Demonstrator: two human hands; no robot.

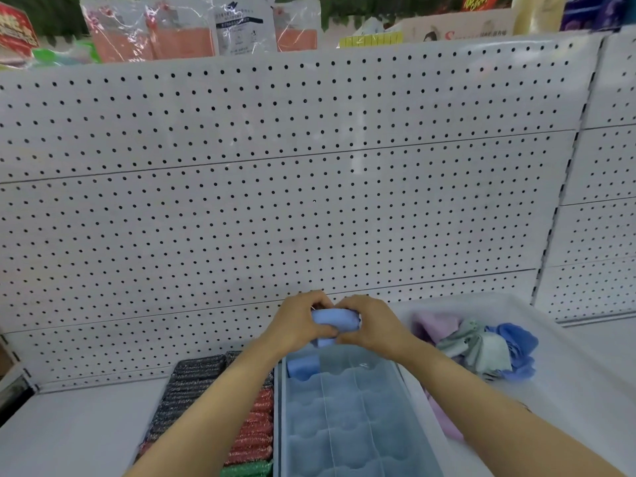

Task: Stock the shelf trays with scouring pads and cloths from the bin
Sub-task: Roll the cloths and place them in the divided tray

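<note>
— So, what's the cloth like?
— Pale blue cloth [335, 320], soft, rolled tight; I see my left hand [296, 325] and right hand [373, 325] both pinching it above the divided tray [378, 407], far end

text: red "s" | on: white box [457, 31] | rest: unreadable

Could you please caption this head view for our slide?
Both hands, left hand and right hand, roll a blue cloth above the divided tray.
</note>
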